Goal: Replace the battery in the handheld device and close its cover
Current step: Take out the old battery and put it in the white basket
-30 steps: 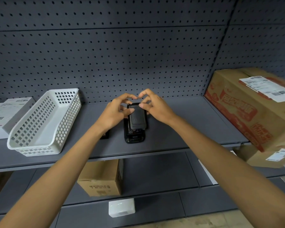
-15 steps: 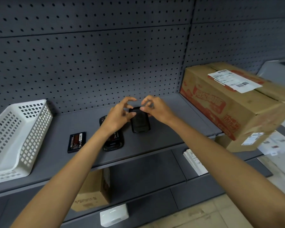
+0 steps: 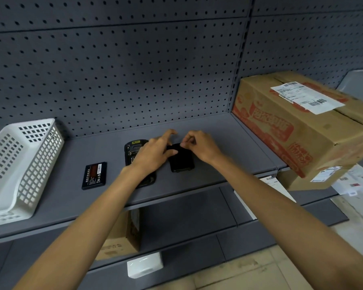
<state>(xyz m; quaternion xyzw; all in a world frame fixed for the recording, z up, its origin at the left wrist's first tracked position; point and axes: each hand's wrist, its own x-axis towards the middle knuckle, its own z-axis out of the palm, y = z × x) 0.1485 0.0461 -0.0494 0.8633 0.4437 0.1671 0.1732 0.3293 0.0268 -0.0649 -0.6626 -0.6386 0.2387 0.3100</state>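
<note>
The black handheld device [image 3: 134,149] lies face down on the grey shelf [image 3: 197,181], its battery bay open at the far end; my left forearm hides its lower half. Just to its right the black cover [image 3: 181,162] rests flat on the shelf. My left hand [image 3: 153,151] has its thumb on the cover's left far corner, fingers spread. My right hand [image 3: 199,146] pinches the cover's far edge. A flat black battery [image 3: 94,175] with a red-and-white label lies left of the device, untouched.
A white perforated basket [image 3: 19,164] stands at the shelf's left end. A large cardboard box [image 3: 302,126] with a shipping label fills the right end. On lower shelves are a small brown box [image 3: 122,237] and a white box [image 3: 145,264]. Pegboard backs the shelf.
The cover came off the device and was moved right onto the shelf. Both hands followed it. The camera swung right, bringing the loose battery into view.
</note>
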